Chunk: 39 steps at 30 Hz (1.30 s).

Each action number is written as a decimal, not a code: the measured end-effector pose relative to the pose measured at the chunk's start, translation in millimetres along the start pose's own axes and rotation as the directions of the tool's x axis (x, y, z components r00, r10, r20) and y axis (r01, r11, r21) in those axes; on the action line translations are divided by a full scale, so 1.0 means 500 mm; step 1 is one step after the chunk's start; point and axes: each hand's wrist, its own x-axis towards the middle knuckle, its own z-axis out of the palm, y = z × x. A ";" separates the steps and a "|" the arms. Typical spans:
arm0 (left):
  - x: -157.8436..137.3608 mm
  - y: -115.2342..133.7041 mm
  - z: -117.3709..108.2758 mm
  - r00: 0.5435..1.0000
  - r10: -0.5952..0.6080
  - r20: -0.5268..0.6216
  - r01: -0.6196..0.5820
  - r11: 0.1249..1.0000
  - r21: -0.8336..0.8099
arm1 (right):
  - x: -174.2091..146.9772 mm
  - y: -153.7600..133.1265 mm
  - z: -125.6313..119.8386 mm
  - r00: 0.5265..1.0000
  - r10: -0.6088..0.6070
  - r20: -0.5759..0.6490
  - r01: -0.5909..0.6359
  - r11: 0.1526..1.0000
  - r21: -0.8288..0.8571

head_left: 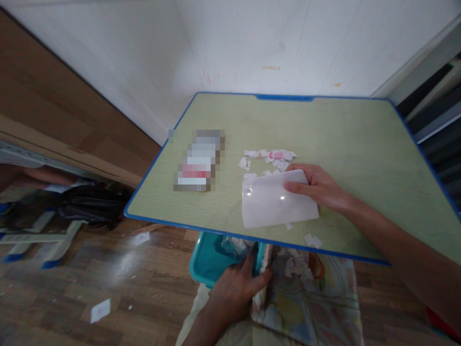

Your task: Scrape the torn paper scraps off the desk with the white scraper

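Note:
My right hand (317, 187) grips a glossy white sheet (279, 199) by its right end, thumb on top. The sheet is tilted over the tabletop, next to torn paper scraps (277, 156), some of them pink. Below the table's front edge, my left hand (239, 283) clasps the rim of a teal plastic bin (207, 274), its thumb by the edge of a patterned cloth (306, 307). The fingertips inside the bin are partly hidden. Crumpled clear plastic (236, 245) lies in the bin, and more paper scraps (297, 262) rest on the cloth.
A pixelated object (200, 161) lies on the left of the blue-edged table (342, 129). A white wall stands behind it. Pieces of paper (101, 311) are on the wooden floor. At the left are a black bag (93, 204) and part of another person's leg (32, 175).

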 end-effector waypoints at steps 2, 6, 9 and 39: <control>0.000 0.000 0.001 1.000 0.000 -0.002 0.000 1.000 0.006 | 0.000 0.001 0.004 1.000 -0.008 0.017 0.008 1.000 -0.006; 0.001 0.001 0.001 1.000 -0.003 0.004 0.003 1.000 0.015 | -0.003 0.001 0.013 0.998 -0.050 0.038 0.049 0.999 0.007; 0.001 0.002 -0.003 1.000 -0.006 0.016 0.006 1.000 0.014 | -0.006 -0.005 0.010 0.996 -0.055 0.064 0.051 0.997 0.054; 0.002 0.002 0.000 0.999 -0.033 0.039 0.031 0.999 0.030 | -0.027 0.009 -0.094 0.769 0.145 0.622 -0.034 0.982 -0.186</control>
